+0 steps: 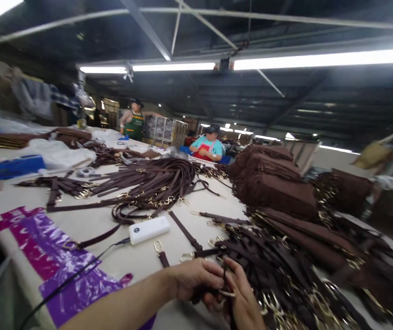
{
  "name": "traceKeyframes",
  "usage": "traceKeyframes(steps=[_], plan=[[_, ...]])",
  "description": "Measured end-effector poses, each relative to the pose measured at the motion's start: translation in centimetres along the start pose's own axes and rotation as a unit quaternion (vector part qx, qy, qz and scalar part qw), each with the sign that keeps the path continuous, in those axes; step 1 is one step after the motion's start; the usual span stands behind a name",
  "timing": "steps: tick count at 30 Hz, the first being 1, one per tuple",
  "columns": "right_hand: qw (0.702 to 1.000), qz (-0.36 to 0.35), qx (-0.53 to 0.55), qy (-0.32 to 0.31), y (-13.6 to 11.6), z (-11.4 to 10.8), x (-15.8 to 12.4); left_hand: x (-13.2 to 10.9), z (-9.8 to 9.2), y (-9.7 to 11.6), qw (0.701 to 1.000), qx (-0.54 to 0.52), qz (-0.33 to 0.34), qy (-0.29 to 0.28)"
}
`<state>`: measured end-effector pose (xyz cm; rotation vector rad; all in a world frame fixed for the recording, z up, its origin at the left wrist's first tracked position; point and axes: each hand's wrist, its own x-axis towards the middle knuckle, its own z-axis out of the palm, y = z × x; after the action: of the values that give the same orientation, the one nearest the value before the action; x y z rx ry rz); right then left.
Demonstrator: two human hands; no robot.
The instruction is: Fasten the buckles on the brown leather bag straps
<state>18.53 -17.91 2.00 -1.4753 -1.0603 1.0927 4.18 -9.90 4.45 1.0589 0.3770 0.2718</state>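
Both of my hands are close together at the bottom centre, over the table's near side. My left hand (198, 277) is closed on a dark brown strap, its fingers near a gold metal ring (227, 293). Facing it, my right hand (242, 293) pinches the same strap at the ring, thumb and fingers pressed together. Part of the strap is hidden between the palms. Just right of my hands lies a large heap of dark straps (272, 266) with gold clasps. A strap end with a gold clasp (158, 247) lies left of them.
A white power bank (150, 230) with a black cable lies left of centre. Purple plastic packaging (69, 261) covers the left edge. More straps (162, 181) and stacked brown bags (272, 183) stand beyond. Two people, one in a green apron (134, 127), one in red (203, 150), are across the table.
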Motion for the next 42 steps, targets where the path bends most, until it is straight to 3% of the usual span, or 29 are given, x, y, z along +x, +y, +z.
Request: traceKeyframes(steps=[3, 6, 8, 10, 15, 17, 21, 27, 30, 33, 37, 42], plan=[[0.998, -0.038, 0.018, 0.037, -0.6, 0.0, 0.5, 0.3, 0.2, 0.8, 0.999, 0.01, 0.01, 0.048], [0.988, -0.126, -0.034, 0.084, -2.2, -0.1, 0.0, 0.3, -0.1, 0.9, 0.991, 0.065, 0.051, 0.102], [0.972, -0.188, -0.105, 0.09, -3.1, -0.2, -0.5, 0.3, -0.3, 0.6, 0.985, 0.103, 0.078, 0.115], [0.966, -0.203, -0.133, 0.09, -3.5, -0.5, -0.8, 0.2, -0.2, 0.5, 0.982, 0.129, 0.078, 0.111], [0.984, -0.1, 0.059, 0.138, -3.4, -2.6, 0.2, -0.2, -0.1, 0.6, 0.992, 0.09, -0.082, -0.019], [0.977, -0.074, 0.139, 0.145, -3.2, -3.6, 0.7, -0.2, -0.2, 0.5, 0.992, 0.057, -0.101, -0.044], [0.973, -0.054, 0.185, 0.125, -3.4, -4.2, 0.7, 0.1, -0.6, 0.0, 0.995, 0.058, -0.08, -0.014], [0.989, 0.024, 0.135, -0.047, -4.0, -2.6, -0.4, 0.1, -0.1, 0.2, 0.986, 0.151, -0.018, 0.07], [0.995, 0.025, 0.09, -0.045, -3.5, -1.9, -0.4, -0.2, 0.3, 0.5, 0.975, 0.203, -0.01, 0.094], [0.995, 0.034, 0.096, -0.021, -2.9, -1.8, 0.0, -0.2, 0.0, 0.6, 0.974, 0.21, -0.02, 0.084], [0.988, 0.051, 0.148, 0.001, -2.8, -2.4, 0.3, 0.0, -0.7, 0.3, 0.985, 0.158, -0.052, 0.045], [0.982, 0.05, 0.183, -0.014, -3.3, -3.0, 0.3, 0.1, -1.2, 0.2, 0.994, 0.076, -0.069, 0.029]])
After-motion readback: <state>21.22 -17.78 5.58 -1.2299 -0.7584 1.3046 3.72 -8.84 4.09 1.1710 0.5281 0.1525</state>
